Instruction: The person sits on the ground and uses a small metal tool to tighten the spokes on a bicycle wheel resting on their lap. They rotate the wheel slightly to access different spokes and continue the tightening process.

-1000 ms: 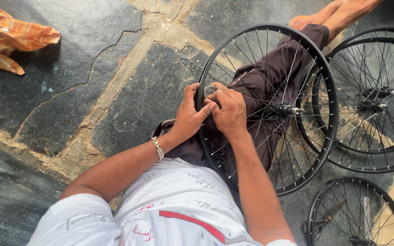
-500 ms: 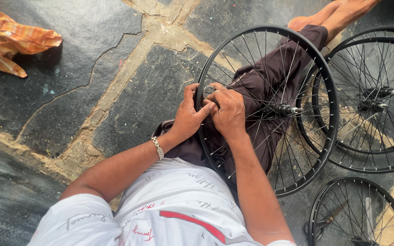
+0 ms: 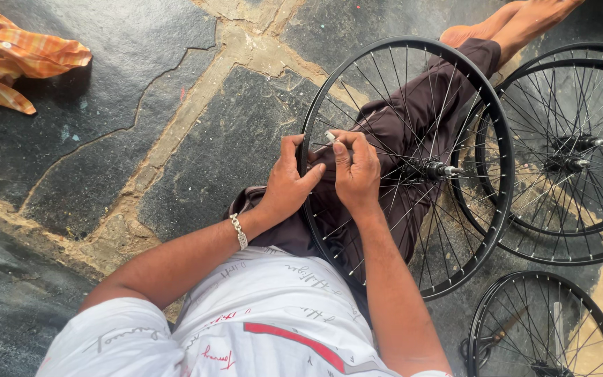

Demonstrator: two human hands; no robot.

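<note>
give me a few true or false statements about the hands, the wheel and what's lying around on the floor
1. Both hands are at the rim of the wheel resting on the person's lap. True: the left hand and right hand meet at its near-left edge.
2. The fingers pinch a small light-coloured piece at the rim. True.
3. The bracelet is on the right wrist. False: it is on the left wrist.
4. The orange checked cloth lies on the wheel. False: it lies apart on the stone floor, at upper left.
5. Only one wheel is in view. False: other wheels lie to the right.
</note>
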